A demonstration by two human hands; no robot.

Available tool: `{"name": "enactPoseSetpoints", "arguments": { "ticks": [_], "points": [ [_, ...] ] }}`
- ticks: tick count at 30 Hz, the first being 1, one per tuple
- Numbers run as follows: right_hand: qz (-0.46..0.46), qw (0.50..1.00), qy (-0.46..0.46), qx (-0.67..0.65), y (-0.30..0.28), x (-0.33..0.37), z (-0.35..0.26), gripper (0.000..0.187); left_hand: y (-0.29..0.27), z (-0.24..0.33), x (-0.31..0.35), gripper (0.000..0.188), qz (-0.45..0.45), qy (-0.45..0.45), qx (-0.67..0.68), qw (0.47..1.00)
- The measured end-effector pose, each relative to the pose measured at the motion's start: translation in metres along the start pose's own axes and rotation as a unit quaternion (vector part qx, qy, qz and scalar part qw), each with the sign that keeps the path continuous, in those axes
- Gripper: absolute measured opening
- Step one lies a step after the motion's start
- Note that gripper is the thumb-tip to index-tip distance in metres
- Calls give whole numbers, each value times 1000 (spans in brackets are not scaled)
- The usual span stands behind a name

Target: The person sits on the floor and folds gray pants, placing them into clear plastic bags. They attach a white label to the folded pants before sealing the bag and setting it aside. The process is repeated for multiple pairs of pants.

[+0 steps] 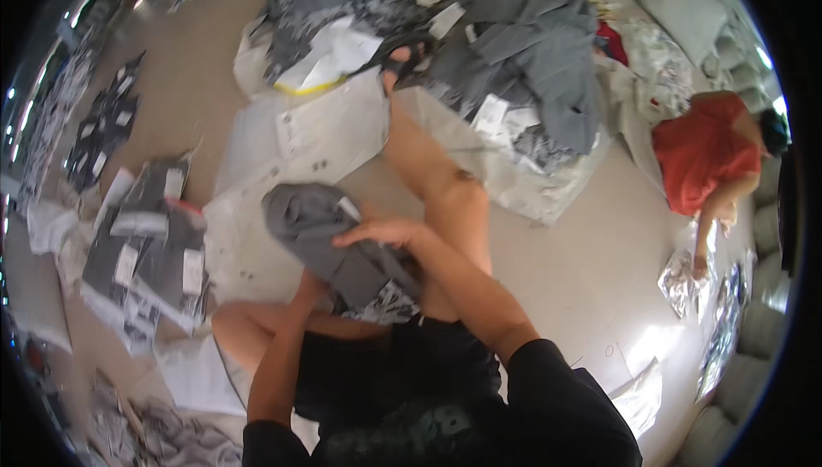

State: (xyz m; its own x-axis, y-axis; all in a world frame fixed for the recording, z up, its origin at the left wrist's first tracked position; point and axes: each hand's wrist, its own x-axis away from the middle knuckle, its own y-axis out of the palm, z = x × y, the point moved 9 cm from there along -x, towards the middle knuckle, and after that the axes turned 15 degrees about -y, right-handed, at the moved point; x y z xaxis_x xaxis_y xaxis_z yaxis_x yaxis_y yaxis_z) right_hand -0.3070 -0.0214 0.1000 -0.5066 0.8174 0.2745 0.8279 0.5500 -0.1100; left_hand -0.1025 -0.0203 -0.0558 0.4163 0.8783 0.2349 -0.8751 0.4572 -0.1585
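Note:
Over my lap is a dark grey garment [312,223], loosely folded, with a black-and-white patterned part at its lower end and a small white tag [348,208] on it. My right hand [390,232] is closed on its upper right side, with the fingertips reaching across the cloth. My left hand [312,287] holds the near left side from below; the garment covers most of its fingers. Beneath and beyond the garment, flat clear plastic bags [244,223] lie on the floor.
Grey garments in plastic [163,249] lie to the left. Two heaps of grey and patterned garments, one a grey heap [539,56], are ahead around my outstretched leg. At right, a person in a red top [706,154] reaches toward a shiny plastic package [681,283]. Stuffed pale sacks [685,5] line the far right.

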Motion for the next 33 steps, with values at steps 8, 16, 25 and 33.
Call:
{"name": "enactPoseSetpoints", "arguments": {
  "ticks": [8,16,25,33],
  "points": [
    [-79,979,-154,-107,41,-14,-5,58,-118,18,19,24,339,-24,-73,938],
    [-269,945,-63,173,98,-14,-5,48,-137,55,38,26,241,-156,67,956],
    [-173,964,-113,167,79,-20,-1,45,-120,85,56,28,100,-146,-31,984],
    [123,907,-70,397,51,-43,49,38,-80,116,71,43,268,45,-162,949]
  ]
}}
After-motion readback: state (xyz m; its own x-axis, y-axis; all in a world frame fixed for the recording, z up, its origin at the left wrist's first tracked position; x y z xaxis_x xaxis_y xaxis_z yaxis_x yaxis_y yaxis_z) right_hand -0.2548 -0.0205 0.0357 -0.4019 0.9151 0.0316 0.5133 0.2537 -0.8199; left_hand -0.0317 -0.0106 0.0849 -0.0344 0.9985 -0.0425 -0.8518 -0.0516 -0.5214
